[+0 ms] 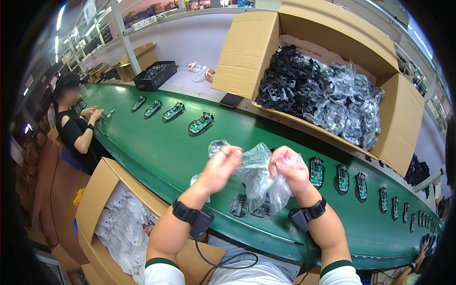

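Over the green conveyor belt (156, 137) I hold up a crumpled clear plastic bag (259, 178). My right hand (290, 171) is closed on its right side, fingers bent into the film. Fingers pinched, my left hand (220, 170) grips the film at the bag's left edge. More clear plastic (217, 146) shows behind my left hand; whether it belongs to the same bag I cannot tell. Just below the bag, black plastic parts (239, 206) lie on the belt, partly covered by it.
Green circuit boards in black housings (201, 124) stand along the belt on both sides. An open carton (244, 54) of black parts and bagged pieces sits behind it. Another carton (90, 209) with white bagged parts is at lower left. A co-worker (76, 123) works at far left.
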{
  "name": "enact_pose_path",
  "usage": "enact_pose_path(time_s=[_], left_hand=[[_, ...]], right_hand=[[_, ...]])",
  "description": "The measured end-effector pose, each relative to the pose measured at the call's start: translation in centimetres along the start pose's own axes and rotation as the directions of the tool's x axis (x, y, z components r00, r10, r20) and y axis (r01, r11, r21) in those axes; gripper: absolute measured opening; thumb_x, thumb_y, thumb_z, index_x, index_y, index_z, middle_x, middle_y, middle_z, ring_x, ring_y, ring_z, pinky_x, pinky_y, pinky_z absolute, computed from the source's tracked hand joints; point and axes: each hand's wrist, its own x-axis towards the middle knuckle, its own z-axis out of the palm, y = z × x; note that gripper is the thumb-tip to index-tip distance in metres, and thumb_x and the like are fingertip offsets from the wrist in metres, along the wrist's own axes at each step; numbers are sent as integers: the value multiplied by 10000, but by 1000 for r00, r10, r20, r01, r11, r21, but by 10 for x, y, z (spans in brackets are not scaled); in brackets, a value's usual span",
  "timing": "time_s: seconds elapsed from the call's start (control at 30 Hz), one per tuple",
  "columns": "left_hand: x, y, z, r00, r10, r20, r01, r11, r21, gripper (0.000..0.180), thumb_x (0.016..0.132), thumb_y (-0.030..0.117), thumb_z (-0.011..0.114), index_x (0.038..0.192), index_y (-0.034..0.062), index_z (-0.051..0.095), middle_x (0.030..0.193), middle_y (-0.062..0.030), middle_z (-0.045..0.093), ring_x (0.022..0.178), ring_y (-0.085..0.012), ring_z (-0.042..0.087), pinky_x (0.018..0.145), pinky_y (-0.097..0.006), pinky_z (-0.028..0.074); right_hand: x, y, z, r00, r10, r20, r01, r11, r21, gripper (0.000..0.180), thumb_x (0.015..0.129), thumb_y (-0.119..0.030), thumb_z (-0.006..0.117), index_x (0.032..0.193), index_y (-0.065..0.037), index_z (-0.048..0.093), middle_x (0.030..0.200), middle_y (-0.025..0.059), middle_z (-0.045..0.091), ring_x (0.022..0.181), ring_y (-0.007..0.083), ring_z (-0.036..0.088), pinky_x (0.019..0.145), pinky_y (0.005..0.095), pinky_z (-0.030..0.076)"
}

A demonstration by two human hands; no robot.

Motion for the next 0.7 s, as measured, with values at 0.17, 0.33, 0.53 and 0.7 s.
enact_pose_path(time_s=[0.17,0.33,0.53,0.7], left_hand=[[-3,-3,15,980,198,6,-193,959,-206,265,1066,237,554,1113,0,664,868,-20,665,775,-89,613,729,-256,514],[-2,8,1,835,387,-392,-446,893,-68,197,1028,191,612,1081,8,659,738,-4,606,607,-79,527,580,-230,454],[-10,15,19,678,733,57,-662,575,481,221,880,133,757,1079,39,735,718,-49,639,604,-159,568,590,-280,478],[-3,15,-1,792,611,14,-582,746,324,153,895,16,686,1017,27,778,766,-76,684,711,-163,643,666,-282,507]], right_hand=[[-7,-4,1,998,28,57,-24,997,-72,225,935,-142,648,1068,35,611,900,98,651,805,173,617,753,306,493],[-2,-4,-11,997,34,-65,-38,997,-72,199,962,-113,626,1106,23,615,949,111,681,836,151,632,770,300,505],[1,-2,14,970,125,-208,-101,987,122,169,974,-131,665,1091,-11,638,1073,135,701,1003,213,659,894,355,537],[-4,-9,9,978,79,-193,-153,899,-410,137,943,-67,670,1059,4,688,1025,70,727,928,138,667,842,300,534]])
